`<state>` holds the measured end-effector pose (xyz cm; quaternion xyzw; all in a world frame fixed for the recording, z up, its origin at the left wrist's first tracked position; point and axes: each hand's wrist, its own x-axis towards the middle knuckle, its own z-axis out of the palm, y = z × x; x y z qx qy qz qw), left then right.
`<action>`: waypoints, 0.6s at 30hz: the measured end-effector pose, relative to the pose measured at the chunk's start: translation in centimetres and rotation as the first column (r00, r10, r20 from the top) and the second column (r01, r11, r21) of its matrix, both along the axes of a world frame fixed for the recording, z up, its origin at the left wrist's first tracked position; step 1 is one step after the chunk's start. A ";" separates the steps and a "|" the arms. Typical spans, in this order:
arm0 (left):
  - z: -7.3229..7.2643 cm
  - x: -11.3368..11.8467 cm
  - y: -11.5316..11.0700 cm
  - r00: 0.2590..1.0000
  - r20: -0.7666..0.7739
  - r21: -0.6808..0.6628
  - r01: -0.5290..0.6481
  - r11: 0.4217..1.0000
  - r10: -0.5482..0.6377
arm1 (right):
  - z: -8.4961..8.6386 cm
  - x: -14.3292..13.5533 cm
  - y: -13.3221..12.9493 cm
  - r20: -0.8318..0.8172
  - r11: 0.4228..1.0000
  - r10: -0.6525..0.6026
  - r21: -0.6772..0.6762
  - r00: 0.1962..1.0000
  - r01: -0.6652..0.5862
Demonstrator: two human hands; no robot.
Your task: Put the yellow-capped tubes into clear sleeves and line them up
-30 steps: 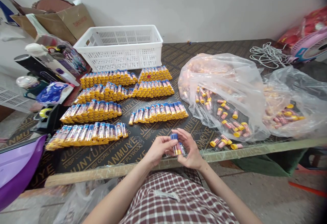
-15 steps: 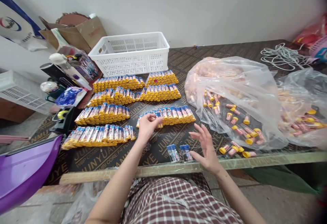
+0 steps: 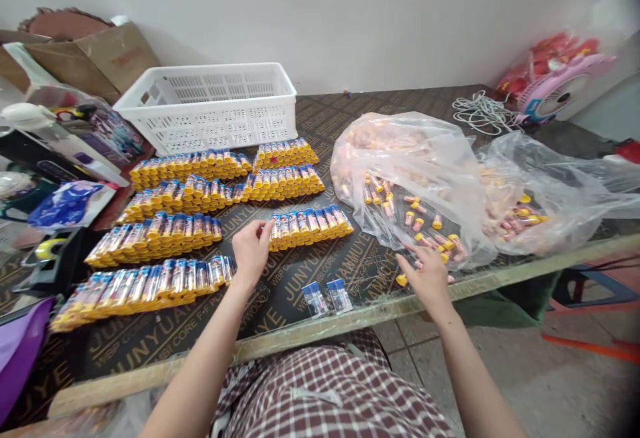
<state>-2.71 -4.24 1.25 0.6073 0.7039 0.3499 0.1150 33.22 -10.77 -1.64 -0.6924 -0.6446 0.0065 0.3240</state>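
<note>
The left hand (image 3: 251,251) lies palm down on the desk (image 3: 320,271), its fingers loosely together against the near-left end of the front row of tubes (image 3: 310,224), touching the end tube rather than clamped on anything. The right hand (image 3: 427,278) reaches with spread fingers over the loose yellow-capped tubes (image 3: 440,241) that spill from the mouth of the clear bag (image 3: 405,178); whether it has one pinched already cannot be told, since the hand itself hides its fingertips. Between the two hands, close to the desk's near edge, lie two small blue-topped packets (image 3: 327,297) (side by side, just apart). Beyond the left hand, further rows of blue-and-yellow tubes (image 3: 200,185) run back toward the white basket (image 3: 210,106), and a second clear bag (image 3: 545,191) sits right of the first. The likeliest slip, as I judge it, is at the left hand: a push on the end tube could roll the neat row askew, since round tubes lie only against each other. On the right, raking among loose tubes so near the edge could send one off the desk, and the two packets sit just as exposed to a passing forearm.
</note>
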 end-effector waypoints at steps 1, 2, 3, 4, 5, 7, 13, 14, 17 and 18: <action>-0.4 0.4 -1.0 0.999 0.038 -0.003 0.015 1.000 -0.015 | -0.2 1.1 0.1 0.091 0.996 -0.049 -0.070 0.995 0.056; -1.0 1.0 -2.2 0.996 0.064 -0.050 0.070 0.996 -0.066 | -0.5 2.0 0.1 0.162 0.982 -0.077 -0.159 0.984 0.103; -1.7 1.6 -3.3 0.986 0.081 -0.134 0.154 0.979 -0.144 | -0.8 2.5 0.0 0.226 0.960 -0.088 -0.240 0.970 0.143; -2.4 2.3 -4.4 0.968 0.083 -0.233 0.252 0.939 -0.239 | -1.0 2.7 0.0 0.281 0.937 -0.070 -0.311 0.957 0.160; -3.3 2.9 -5.3 0.954 0.064 -0.316 0.298 0.900 -0.293 | -1.2 2.5 -0.1 0.328 0.918 -0.037 -0.363 0.944 0.162; -4.8 3.9 -6.7 0.940 0.018 -0.400 0.318 0.860 -0.339 | -1.6 1.7 -0.2 0.403 0.902 0.048 -0.410 0.914 0.133; -6.2 4.5 -7.3 0.941 -0.034 -0.445 0.288 0.848 -0.337 | -1.7 -0.9 -0.4 0.513 0.893 0.073 -0.416 0.855 0.173; -6.2 4.4 -7.3 0.943 -0.027 -0.444 0.286 0.849 -0.332 | -1.6 -0.9 -0.4 0.519 0.887 0.063 -0.421 0.852 0.191; -6.1 4.4 -7.1 0.945 -0.009 -0.417 0.294 0.860 -0.327 | -1.4 -0.8 -0.5 0.529 0.869 0.050 -0.441 0.847 0.224; -6.2 4.3 -7.1 0.944 -0.007 -0.409 0.297 0.863 -0.329 | -1.4 -0.7 -0.5 0.534 0.866 0.049 -0.444 0.844 0.230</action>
